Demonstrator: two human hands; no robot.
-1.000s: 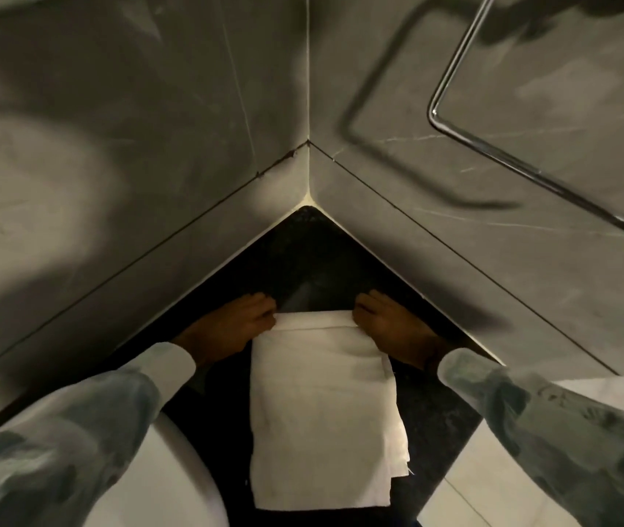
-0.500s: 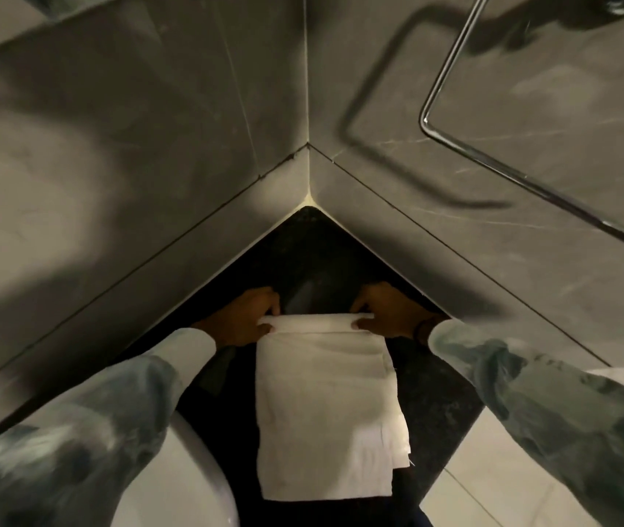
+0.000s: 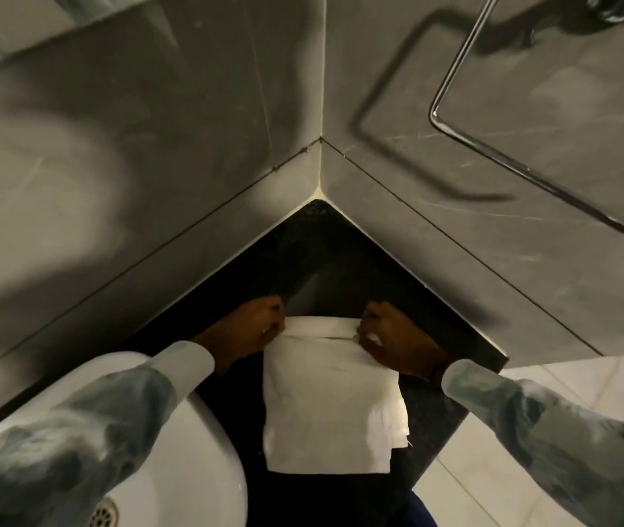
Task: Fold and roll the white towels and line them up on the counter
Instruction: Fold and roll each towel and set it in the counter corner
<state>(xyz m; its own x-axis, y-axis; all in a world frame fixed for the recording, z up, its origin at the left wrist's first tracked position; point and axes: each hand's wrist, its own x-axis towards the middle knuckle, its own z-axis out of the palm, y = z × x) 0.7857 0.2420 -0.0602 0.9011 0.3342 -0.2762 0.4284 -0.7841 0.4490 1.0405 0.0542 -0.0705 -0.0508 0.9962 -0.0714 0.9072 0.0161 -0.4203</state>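
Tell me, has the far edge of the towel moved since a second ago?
Yes. The towel's far edge has curled back toward the person, away from the wall corner, as the left hand and right hand start rolling it.

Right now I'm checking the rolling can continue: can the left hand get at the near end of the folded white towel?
Probably yes: the left hand grips the folded white towel at its far end; nothing covers the near end.

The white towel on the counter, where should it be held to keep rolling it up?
Grip the white towel at its far edge, where a small roll has formed, one hand at each end. The left hand and right hand already pinch there. Come from the sides, rolling toward the body: the flat length lies nearer on the dark counter.
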